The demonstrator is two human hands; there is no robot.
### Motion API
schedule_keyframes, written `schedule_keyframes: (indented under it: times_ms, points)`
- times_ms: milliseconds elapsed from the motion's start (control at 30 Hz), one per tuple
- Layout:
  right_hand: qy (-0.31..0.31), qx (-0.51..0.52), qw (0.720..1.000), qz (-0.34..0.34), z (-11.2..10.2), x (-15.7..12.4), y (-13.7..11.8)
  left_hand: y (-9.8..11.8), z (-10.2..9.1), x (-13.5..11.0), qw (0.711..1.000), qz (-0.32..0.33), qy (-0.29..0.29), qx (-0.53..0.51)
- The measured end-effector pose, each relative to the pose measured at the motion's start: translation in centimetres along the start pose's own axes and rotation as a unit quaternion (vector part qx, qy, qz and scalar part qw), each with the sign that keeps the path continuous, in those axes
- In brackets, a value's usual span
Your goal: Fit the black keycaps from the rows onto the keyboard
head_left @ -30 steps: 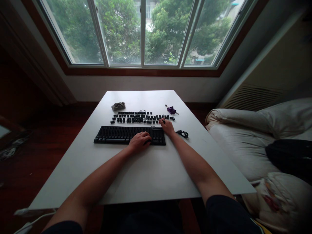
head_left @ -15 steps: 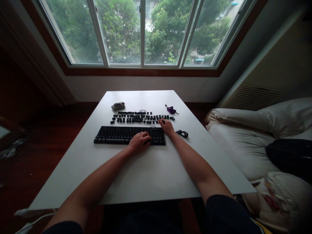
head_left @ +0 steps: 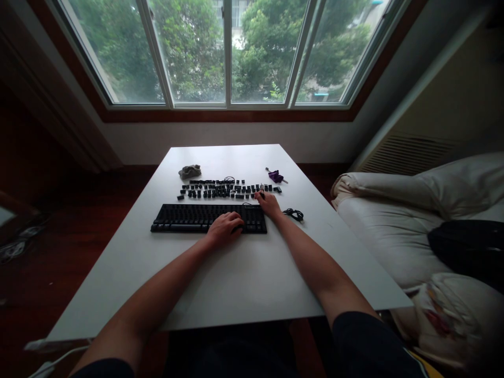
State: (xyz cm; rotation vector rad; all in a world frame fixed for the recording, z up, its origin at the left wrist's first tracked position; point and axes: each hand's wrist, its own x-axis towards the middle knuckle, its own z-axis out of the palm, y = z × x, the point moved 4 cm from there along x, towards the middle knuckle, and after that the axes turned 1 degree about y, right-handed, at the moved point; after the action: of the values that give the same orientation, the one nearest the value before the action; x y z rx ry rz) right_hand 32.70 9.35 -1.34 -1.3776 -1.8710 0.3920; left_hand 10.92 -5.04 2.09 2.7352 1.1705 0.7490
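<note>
A black keyboard (head_left: pixel 183 218) lies across the white table. My left hand (head_left: pixel 226 227) rests on its right half, fingers apart and curved over the keys; what lies under the palm is hidden. Beyond the keyboard's back right corner, my right hand (head_left: pixel 269 202) is closed in a pinch on a small tool with a dark grip and thin, light prongs, which looks like a keycap puller (head_left: pixel 262 194). Its prongs point away from me, among loose black keycaps (head_left: pixel 214 192) spread in uneven rows behind the keyboard. Whether they touch a keycap is too small to tell.
A coiled black cable (head_left: pixel 293 214) lies right of the keyboard. At the back stand a crumpled grey cloth (head_left: pixel 189 171) on the left and a purple item with a thin stick (head_left: pixel 275 176) on the right. A pale sofa (head_left: pixel 378 231) flanks the table's right side.
The view has shifted very slightly. Both hands stay at nearly the same places, the left on the keyboard and the right beside the keycaps.
</note>
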Motion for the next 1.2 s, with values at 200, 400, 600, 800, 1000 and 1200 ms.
schedule_keyframes:
  times_ms: [200, 400, 600, 800, 1000, 1200]
  points:
    - [-0.007, -0.006, 1.000, -0.004, 0.0, 0.0, -0.3, 0.0, 0.1, 0.0, 1.000, -0.001, 0.007, -0.003]
    - [-0.009, -0.009, 1.000, -0.003, 0.0, -0.1, -0.6, -0.1, 0.2, 0.0, 1.000, -0.001, 0.004, -0.007]
    - [-0.020, -0.018, 1.000, 0.005, -0.5, -0.2, -1.6, -0.2, 0.2, 0.1, 1.000, -0.001, 0.002, -0.009]
    - [-0.035, -0.022, 0.999, 0.019, -1.1, -0.5, -2.6, -0.1, 0.2, 0.0, 1.000, -0.005, 0.003, -0.012]
    - [-0.038, -0.026, 0.999, 0.023, -1.4, -0.6, -3.0, -0.1, 0.2, 0.1, 1.000, -0.004, 0.003, -0.008]
    - [-0.039, -0.023, 0.999, 0.024, -1.3, -0.6, -2.8, -0.2, 0.3, 0.1, 1.000, -0.003, 0.002, -0.004]
